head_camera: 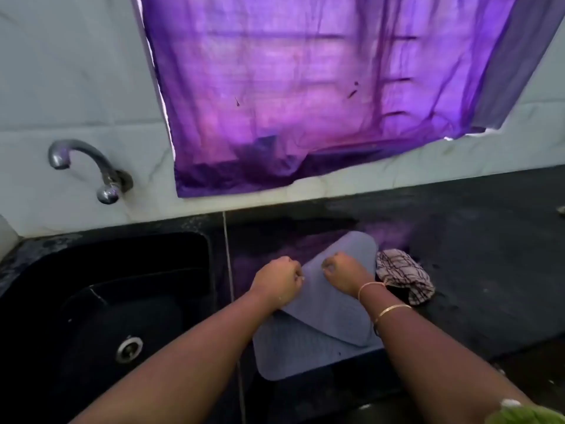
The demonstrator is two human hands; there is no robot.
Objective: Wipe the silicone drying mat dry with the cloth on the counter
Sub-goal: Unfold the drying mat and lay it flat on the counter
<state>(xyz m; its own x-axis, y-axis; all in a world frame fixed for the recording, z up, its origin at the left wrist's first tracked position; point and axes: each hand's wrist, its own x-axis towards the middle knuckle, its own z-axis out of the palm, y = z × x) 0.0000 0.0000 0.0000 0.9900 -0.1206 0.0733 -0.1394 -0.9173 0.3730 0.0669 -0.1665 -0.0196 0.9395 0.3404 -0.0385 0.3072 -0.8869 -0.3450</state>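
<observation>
The grey-blue silicone drying mat (308,350) lies on the dark counter (477,270) just right of the black sink (101,301), its far part folded back over itself; the left hand (276,281) and right hand (344,269), fingers curled, pinch that folded flap's edge; the crumpled checked cloth (403,278) rests beside the mat's right edge.

A home kitchen is shown. A black sink (101,301) with a metal drain (129,348) is set into a dark stone counter (474,270) just left of the left hand (276,281). A metal tap (88,168) is fixed to the pale tiled wall (76,87) above and left of both hands, and a purple curtain (305,87) is hung over a window beyond them.
</observation>
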